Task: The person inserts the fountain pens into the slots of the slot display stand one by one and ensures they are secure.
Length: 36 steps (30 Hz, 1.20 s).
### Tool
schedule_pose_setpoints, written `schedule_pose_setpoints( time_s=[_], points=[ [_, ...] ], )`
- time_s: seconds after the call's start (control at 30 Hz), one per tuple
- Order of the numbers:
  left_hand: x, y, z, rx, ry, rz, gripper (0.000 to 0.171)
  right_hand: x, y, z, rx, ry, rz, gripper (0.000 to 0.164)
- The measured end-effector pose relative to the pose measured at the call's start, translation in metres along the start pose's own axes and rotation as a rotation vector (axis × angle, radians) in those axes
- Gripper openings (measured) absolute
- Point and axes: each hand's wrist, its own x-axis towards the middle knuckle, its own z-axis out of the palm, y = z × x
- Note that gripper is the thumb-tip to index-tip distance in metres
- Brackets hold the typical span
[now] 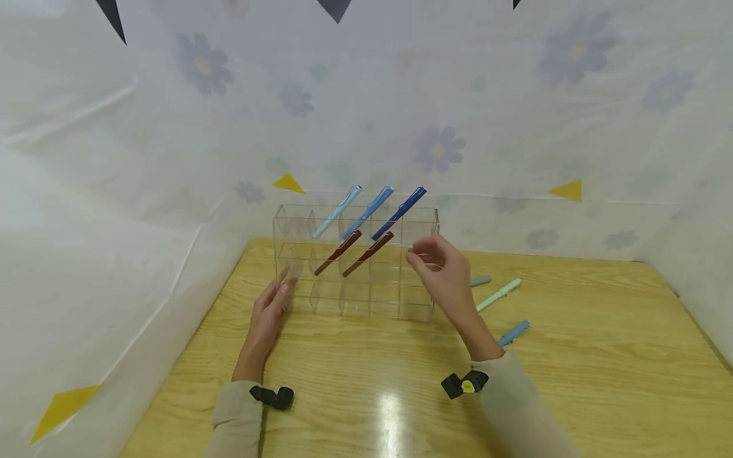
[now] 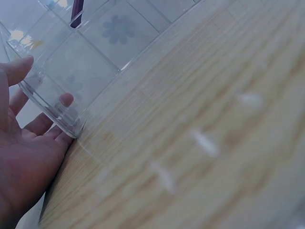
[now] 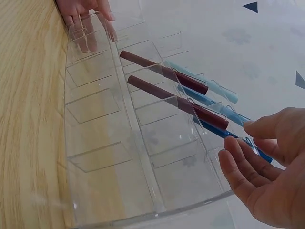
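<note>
A clear acrylic pen rack [image 1: 385, 304] with rows of compartments stands on the table. Slanting out of its upper row are a light blue pen [image 1: 338, 212], a mid-blue pen [image 1: 368, 213] and a dark blue pen [image 1: 399, 213]. Below them, two maroon pens [image 1: 338, 253] lean in the middle row. My left hand [image 1: 268, 312] grips the rack's lower left end, thumb in front and fingers behind in the left wrist view. Near the right end, my right hand [image 1: 451, 273] has loosely bent fingers [image 3: 248, 167] with nothing visible between them; it overlaps the blue pens' ends in the right wrist view.
Right of the rack, a grey-green pen [image 1: 480, 280], a pale green pen [image 1: 499, 294] and a grey-blue pen [image 1: 515, 332] lie on the wooden table [image 1: 343, 381], partly behind my right arm. A flower-patterned sheet [image 1: 366, 89] hangs close behind the rack and along both sides.
</note>
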Motion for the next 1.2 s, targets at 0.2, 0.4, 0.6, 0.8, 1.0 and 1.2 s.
schedule_pose_setpoints(
  time_s=[0.2, 0.4, 0.6, 0.8, 1.0, 1.2],
  points=[
    [0.0, -0.001, 0.0, 0.031, 0.001, 0.004, 0.053, -0.012, 0.003, -0.019, 0.012, -0.039, 0.017, 0.017],
    [-0.001, -0.001, -0.001, 0.029, 0.016, -0.013, 0.053, -0.021, -0.016, -0.037, -0.018, -0.048, 0.067, 0.019],
    [-0.004, -0.003, -0.001, 0.004, 0.017, -0.009, 0.052, -0.026, -0.011, -0.049, -0.033, -0.022, 0.078, 0.018],
    [-0.005, -0.003, -0.001, -0.017, 0.033, -0.014, 0.051, -0.026, 0.024, -0.06, -0.062, 0.0, 0.077, 0.021],
    [-0.001, -0.004, -0.002, -0.015, 0.026, 0.004, 0.051, -0.025, 0.061, -0.077, -0.101, 0.004, 0.114, 0.028],
    [0.001, -0.004, -0.001, 0.003, 0.024, -0.003, 0.051, -0.024, 0.08, -0.094, -0.148, -0.028, 0.187, 0.034]
  ],
)
